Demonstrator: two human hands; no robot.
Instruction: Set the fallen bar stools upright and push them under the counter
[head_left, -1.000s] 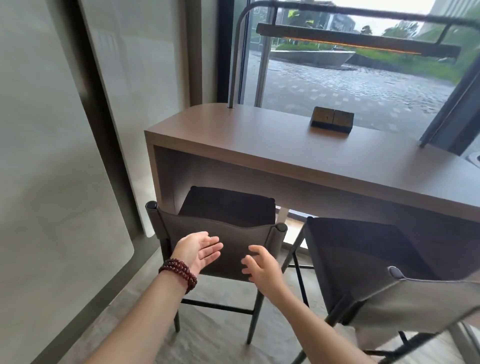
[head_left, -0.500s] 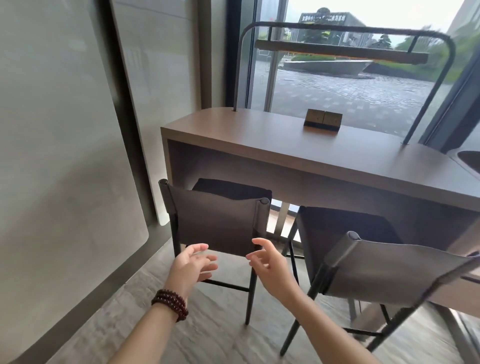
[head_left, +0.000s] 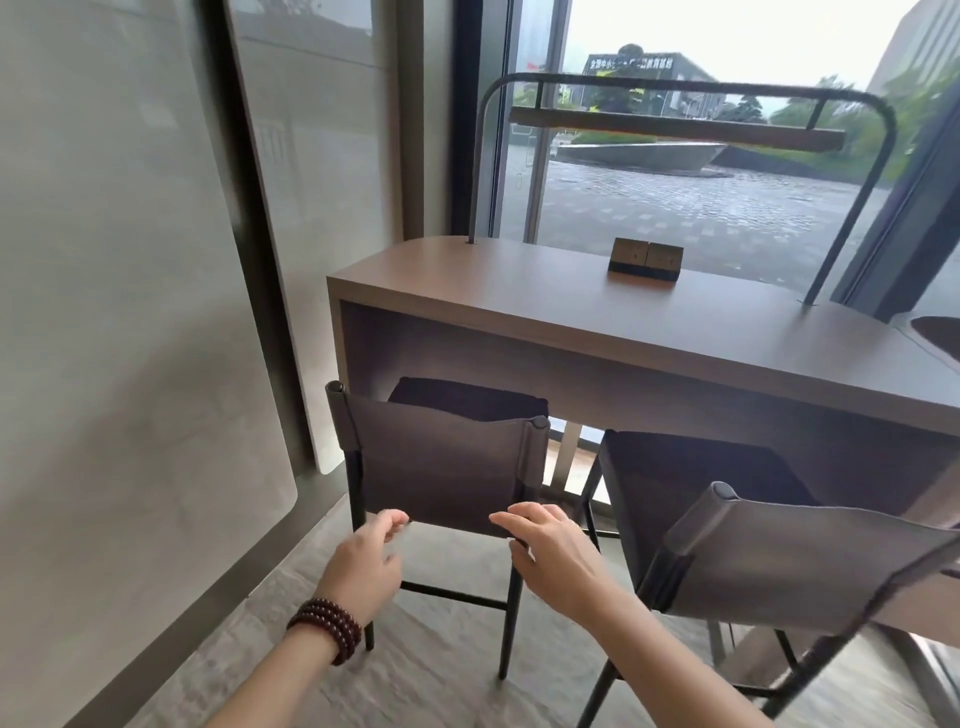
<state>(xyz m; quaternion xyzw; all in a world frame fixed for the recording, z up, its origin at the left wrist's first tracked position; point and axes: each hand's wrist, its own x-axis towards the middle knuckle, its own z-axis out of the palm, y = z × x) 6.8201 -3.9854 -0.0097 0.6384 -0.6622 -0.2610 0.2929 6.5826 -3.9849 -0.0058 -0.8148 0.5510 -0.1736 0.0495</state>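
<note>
The worktop (head_left: 623, 332), a long brown slab with an open recess beneath, ran from the wall on the left along the window, and a thin arched lamp rail (head_left: 685, 130) rose from its back edge. Two stools stood on their legs at its front edge. The first stool (head_left: 441, 467), at the worktop's left end, stood square with its dark seat (head_left: 467, 402) tucked into the recess and its backrest facing the camera. The second stool (head_left: 810, 566), further right, sat askew with its seat only partly under the front edge, so it probably needed straightening and a push. It seemed to lean, though the wide lens may have caused that. Each stool looked like a slim, stiff metal frame with a soft sling of leather-like cloth for a back. They were likely light enough for one person but tall and tippy, and the sling would give under a push. The firm places to hold looked to be the two capped back posts or the seat rim, with the legs apt to scrape on the stone floor (head_left: 426, 686). A small socket block (head_left: 645, 260) sat near the worktop's back edge. The left hand (head_left: 363, 561) hung at the lower left corner of the first stool's backrest, fingers loosely curled and holding nothing. The right hand (head_left: 556, 556) lay at the lower right corner, fingers nearly straight and gripping nothing. Whether either touched the cloth could not be told. A dark bead bracelet (head_left: 327, 626) circled the left wrist.
</note>
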